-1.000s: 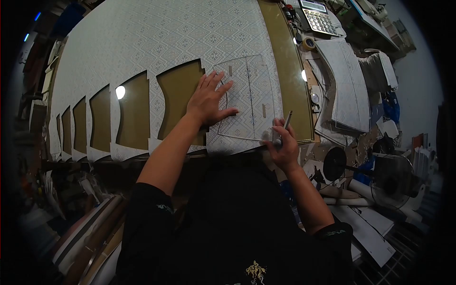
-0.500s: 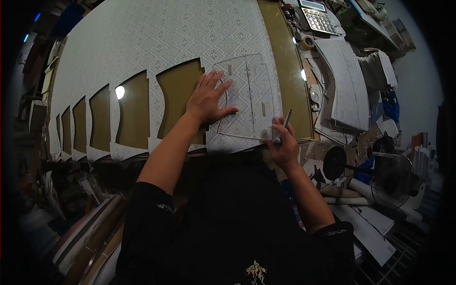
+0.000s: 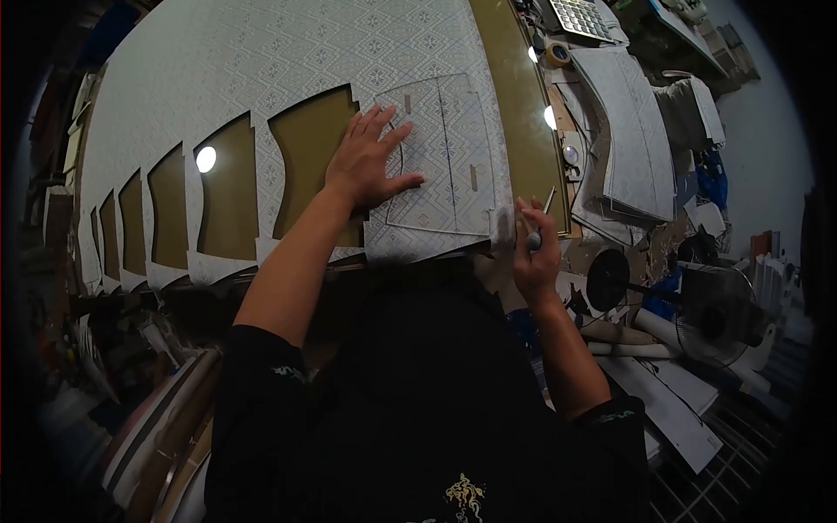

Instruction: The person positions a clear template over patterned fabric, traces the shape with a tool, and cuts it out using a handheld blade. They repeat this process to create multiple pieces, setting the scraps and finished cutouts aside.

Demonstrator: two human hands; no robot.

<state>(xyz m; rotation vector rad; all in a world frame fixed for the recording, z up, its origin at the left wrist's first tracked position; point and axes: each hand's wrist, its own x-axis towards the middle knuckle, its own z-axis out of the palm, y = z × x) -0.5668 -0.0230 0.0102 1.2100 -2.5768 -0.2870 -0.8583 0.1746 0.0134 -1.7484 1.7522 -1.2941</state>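
My left hand (image 3: 362, 161) lies flat with fingers spread, pressing on the left edge of a clear template (image 3: 427, 196). The template has a dark line down its middle and two small brownish strips on it. It rests on light patterned fabric (image 3: 288, 52) near the table's front edge. My right hand (image 3: 538, 253), fingers curled, grips a slim pen-like tool (image 3: 549, 200) just right of the template's lower right corner. A small greyish round part (image 3: 534, 241) shows at its fingers; its kind I cannot tell.
Several curved cut-outs in the fabric bare the olive tabletop (image 3: 309, 131). Stacked cut fabric pieces (image 3: 636, 139), a tape roll (image 3: 557, 55) and a calculator (image 3: 582, 17) lie at the right. A fan (image 3: 711, 318) stands lower right, and rolls of material (image 3: 161, 418) lean lower left.
The whole view has shifted slightly, so the table sits higher and further left. My right hand has moved right, away from the template's corner. My left hand stays on the template.
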